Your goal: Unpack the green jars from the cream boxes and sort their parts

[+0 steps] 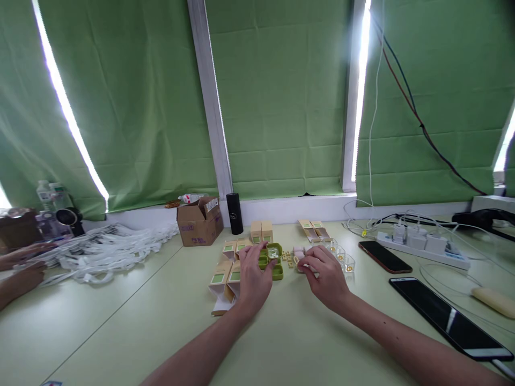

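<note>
Far left, a co-worker's hands among white straps. Mid-bench, left hand loosely curled over small tan boxes, fingertips touching green case. Right hand pinching small pale piece just beside it. Probably mid-packing; next likely needs seating that piece precisely.

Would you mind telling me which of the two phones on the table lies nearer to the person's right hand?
The smaller phone with the reddish edge, just right of the right hand; the larger phone lies farther right, toward the near table edge.
</note>
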A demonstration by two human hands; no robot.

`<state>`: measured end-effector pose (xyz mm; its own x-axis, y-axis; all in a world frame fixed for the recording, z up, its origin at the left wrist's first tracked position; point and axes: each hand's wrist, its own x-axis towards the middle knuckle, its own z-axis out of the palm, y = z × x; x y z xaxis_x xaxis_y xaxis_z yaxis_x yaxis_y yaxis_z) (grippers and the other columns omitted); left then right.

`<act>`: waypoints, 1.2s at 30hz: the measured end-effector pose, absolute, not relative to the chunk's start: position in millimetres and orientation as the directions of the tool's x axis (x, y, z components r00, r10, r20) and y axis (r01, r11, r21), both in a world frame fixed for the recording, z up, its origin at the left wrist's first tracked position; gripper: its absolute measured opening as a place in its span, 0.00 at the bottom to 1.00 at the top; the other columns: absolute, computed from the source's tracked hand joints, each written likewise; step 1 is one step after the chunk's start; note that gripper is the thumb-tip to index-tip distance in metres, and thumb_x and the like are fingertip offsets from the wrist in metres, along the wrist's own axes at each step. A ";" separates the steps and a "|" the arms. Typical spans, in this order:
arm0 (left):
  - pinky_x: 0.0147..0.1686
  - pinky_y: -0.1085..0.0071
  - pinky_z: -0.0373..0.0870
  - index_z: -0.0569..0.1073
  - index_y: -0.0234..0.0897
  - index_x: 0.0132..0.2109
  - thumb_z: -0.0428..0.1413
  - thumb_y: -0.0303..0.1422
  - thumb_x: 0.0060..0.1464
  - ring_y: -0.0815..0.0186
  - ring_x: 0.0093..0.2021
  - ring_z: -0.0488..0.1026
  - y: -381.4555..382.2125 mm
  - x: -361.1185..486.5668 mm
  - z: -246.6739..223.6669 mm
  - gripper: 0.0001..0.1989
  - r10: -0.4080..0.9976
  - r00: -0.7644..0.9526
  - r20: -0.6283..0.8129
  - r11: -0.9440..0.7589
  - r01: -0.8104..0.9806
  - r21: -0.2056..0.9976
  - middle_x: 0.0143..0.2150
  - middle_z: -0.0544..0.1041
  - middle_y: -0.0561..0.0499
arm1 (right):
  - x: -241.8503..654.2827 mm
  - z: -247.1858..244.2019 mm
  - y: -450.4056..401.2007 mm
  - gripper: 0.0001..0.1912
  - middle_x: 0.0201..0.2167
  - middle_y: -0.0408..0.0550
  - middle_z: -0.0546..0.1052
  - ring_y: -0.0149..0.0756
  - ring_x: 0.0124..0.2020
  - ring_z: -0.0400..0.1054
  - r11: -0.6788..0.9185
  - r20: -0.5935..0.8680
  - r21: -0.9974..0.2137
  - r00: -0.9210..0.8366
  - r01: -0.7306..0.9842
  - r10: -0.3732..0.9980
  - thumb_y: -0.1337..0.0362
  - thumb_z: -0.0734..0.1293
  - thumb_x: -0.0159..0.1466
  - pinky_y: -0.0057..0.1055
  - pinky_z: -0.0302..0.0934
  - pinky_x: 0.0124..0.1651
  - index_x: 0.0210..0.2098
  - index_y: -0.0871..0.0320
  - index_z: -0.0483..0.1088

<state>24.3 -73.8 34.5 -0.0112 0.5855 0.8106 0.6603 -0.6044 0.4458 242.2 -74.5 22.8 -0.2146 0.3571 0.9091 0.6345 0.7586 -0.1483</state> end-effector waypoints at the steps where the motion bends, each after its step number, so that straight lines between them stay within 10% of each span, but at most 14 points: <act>1: 0.54 0.50 0.71 0.73 0.41 0.59 0.59 0.28 0.58 0.52 0.56 0.69 -73.0 23.8 34.8 0.21 0.599 -0.038 0.800 -0.595 0.647 0.477 0.52 0.77 0.45 | 242.4 21.5 -68.7 0.10 0.32 0.48 0.75 0.41 0.37 0.67 0.748 0.893 -0.158 -0.231 0.644 0.387 0.72 0.65 0.67 0.37 0.62 0.38 0.32 0.55 0.75; 10: 0.51 0.55 0.73 0.74 0.41 0.55 0.57 0.32 0.63 0.55 0.53 0.73 -69.3 20.6 33.1 0.14 0.669 -0.126 0.733 -0.538 0.598 0.594 0.49 0.75 0.44 | 218.6 18.6 -24.5 0.11 0.28 0.46 0.79 0.42 0.38 0.68 0.531 0.636 -0.201 -0.302 0.823 0.710 0.77 0.72 0.57 0.34 0.57 0.40 0.26 0.54 0.78; 29: 0.50 0.57 0.71 0.77 0.39 0.45 0.56 0.40 0.63 0.55 0.47 0.75 -69.0 20.7 31.9 0.10 0.710 -0.153 0.688 -0.512 0.558 0.653 0.45 0.78 0.42 | 199.8 23.3 -10.1 0.08 0.33 0.50 0.82 0.43 0.44 0.68 0.411 0.481 -0.199 -0.277 0.890 0.832 0.71 0.69 0.58 0.38 0.50 0.48 0.29 0.55 0.81; 36: 0.37 0.67 0.70 0.74 0.37 0.38 0.59 0.53 0.59 0.59 0.36 0.78 -66.5 26.7 38.8 0.21 0.883 -0.134 0.450 -0.443 0.084 0.893 0.37 0.83 0.43 | 218.2 42.6 -34.9 0.10 0.37 0.48 0.81 0.41 0.44 0.69 0.428 0.579 -0.327 -0.179 0.842 0.795 0.67 0.64 0.68 0.36 0.56 0.48 0.35 0.55 0.78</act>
